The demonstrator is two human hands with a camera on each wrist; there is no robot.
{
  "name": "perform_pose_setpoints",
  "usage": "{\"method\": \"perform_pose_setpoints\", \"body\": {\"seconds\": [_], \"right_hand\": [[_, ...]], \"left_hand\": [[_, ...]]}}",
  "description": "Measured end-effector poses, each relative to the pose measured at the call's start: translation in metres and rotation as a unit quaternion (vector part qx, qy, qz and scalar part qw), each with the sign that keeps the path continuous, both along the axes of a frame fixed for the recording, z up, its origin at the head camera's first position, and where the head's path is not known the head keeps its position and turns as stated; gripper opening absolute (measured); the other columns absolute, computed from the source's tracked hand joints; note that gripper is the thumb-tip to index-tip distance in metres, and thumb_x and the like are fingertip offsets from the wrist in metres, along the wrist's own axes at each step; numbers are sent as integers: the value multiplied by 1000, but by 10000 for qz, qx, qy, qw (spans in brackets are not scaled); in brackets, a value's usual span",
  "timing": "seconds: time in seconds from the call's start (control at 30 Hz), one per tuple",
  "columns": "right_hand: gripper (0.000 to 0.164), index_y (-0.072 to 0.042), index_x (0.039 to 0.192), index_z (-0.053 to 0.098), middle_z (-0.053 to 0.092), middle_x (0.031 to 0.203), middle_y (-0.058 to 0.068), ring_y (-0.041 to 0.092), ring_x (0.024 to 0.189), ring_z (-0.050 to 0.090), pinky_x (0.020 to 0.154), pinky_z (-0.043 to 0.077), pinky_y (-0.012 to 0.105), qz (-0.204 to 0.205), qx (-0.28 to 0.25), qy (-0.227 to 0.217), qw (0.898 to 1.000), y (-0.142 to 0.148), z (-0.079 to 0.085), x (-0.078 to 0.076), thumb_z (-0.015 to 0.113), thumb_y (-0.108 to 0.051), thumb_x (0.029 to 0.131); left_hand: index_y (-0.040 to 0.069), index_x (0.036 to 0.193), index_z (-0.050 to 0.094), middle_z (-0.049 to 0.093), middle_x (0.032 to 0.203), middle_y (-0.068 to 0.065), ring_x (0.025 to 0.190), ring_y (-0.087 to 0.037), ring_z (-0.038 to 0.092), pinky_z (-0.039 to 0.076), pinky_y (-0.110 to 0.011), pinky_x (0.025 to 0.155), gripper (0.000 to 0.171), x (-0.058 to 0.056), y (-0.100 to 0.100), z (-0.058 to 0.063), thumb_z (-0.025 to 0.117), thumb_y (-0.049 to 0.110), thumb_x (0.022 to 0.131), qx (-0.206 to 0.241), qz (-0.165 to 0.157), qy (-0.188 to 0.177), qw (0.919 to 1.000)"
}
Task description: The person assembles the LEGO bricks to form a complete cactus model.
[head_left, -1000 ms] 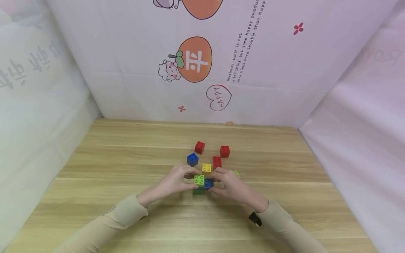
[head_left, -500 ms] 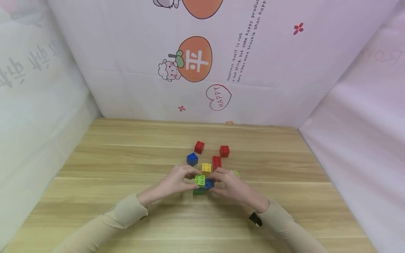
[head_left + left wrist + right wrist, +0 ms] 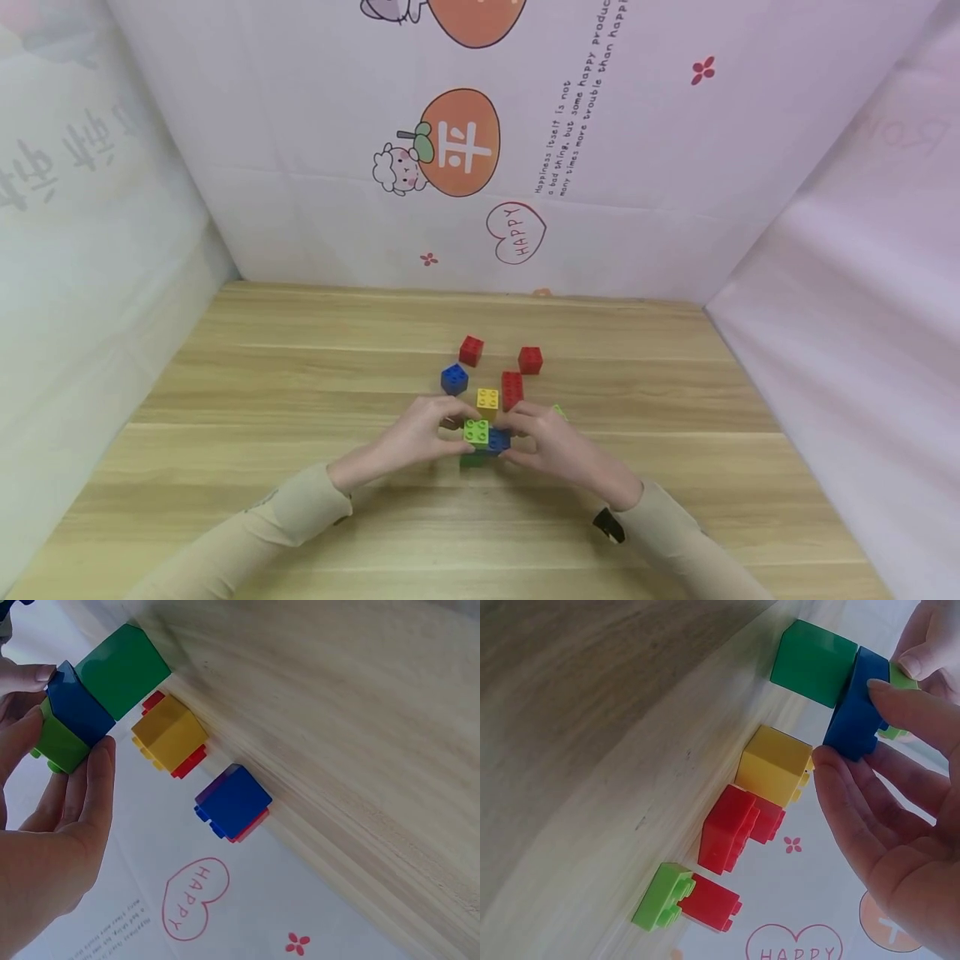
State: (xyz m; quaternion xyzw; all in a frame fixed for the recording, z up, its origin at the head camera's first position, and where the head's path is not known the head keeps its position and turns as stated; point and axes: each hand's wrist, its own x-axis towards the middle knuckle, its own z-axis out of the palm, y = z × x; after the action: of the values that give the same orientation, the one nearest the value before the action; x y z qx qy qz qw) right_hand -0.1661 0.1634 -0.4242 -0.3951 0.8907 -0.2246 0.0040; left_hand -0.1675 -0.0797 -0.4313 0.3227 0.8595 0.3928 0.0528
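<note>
A small stack stands in front of me: a dark green brick (image 3: 124, 671) at the bottom, a blue brick (image 3: 857, 705) on it and a light green brick (image 3: 476, 432) on the blue one's left part. My left hand (image 3: 420, 432) pinches the light green brick between thumb and fingers. With thumb and fingertips, my right hand (image 3: 558, 443) grips the blue brick's right part, which juts past the dark green base. Just behind the stack sits a yellow brick (image 3: 487, 400).
Farther back on the wooden table (image 3: 315, 358) are a loose blue brick (image 3: 454, 379), a longer red brick (image 3: 512, 387) and two smaller red bricks, one left (image 3: 471, 351) and one right (image 3: 530, 360). Another light green brick (image 3: 662, 896) lies partly behind my right hand in the head view.
The stack and both hands have shifted very slightly right and toward me. Both holds look the same, and the loose bricks stay in place.
</note>
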Motion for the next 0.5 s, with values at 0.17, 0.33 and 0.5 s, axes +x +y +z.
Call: {"method": "perform_pose_setpoints", "body": {"seconds": [0.17, 0.33, 0.5], "right_hand": [[38, -6, 117, 69, 72, 110, 7, 13, 93, 70, 81, 59, 17, 69, -26, -101, 9999, 3, 0, 1, 80, -15, 82], [41, -7, 121, 68, 71, 114, 9, 14, 96, 71, 82, 60, 20, 61, 39, -196, 9998, 6, 1, 3, 80, -15, 83], [41, -8, 121, 68, 71, 114, 6, 14, 97, 69, 83, 60, 23, -48, 185, -133, 9997, 10, 2, 6, 80, -17, 83]], "left_hand": [[8, 116, 70, 73, 114, -7, 96, -16, 69, 61, -30, 85, 34, 1, 3, -1, 79, 16, 84, -5, -33, -18, 10000], [9, 116, 70, 73, 112, -5, 96, -15, 68, 61, -30, 85, 33, 2, 7, -2, 79, 17, 84, 45, -70, -152, 9999], [11, 116, 70, 72, 110, -3, 96, -13, 67, 58, -21, 84, 33, 2, 10, -2, 78, 19, 85, 29, -100, -208, 9997]]}}
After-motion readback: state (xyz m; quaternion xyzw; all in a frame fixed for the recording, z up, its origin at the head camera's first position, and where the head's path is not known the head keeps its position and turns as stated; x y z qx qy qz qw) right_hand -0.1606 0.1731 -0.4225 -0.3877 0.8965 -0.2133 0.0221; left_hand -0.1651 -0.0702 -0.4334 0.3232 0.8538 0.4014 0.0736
